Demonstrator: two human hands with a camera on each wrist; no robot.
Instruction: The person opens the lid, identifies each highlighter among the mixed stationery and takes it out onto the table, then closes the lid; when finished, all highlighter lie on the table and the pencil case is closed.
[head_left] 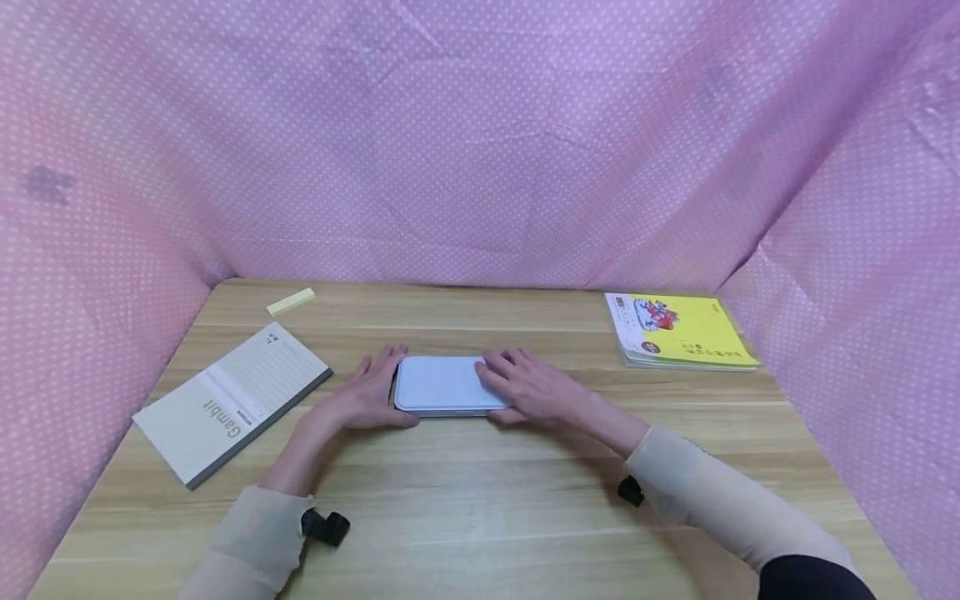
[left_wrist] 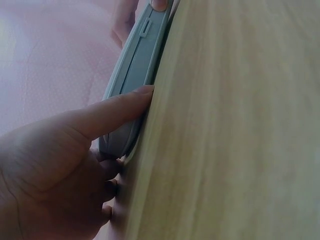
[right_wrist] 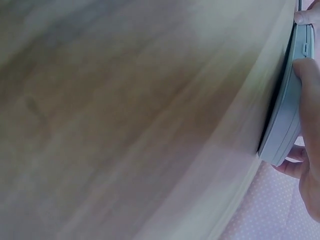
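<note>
A flat, light-blue case (head_left: pixel 438 383) with rounded corners lies closed on the wooden table in the head view. Its front side, with a small latch (left_wrist: pixel 145 28), shows in the left wrist view. My left hand (head_left: pixel 367 396) holds the left end, thumb along the front side and the other fingers round the end. The right hand (head_left: pixel 528 387) grips the other end, its thumb at the front and its fingers over the top. In the right wrist view the case (right_wrist: pixel 284 122) appears at the right edge, with part of its far side hidden.
A Gambit notebook (head_left: pixel 232 400) lies slanted at the left, with a pale yellow strip (head_left: pixel 291 302) behind it. Yellow-covered booklets (head_left: pixel 690 329) are stacked at the back right. Pink dotted cloth (head_left: pixel 480 150) hangs around the table (head_left: pixel 480 517).
</note>
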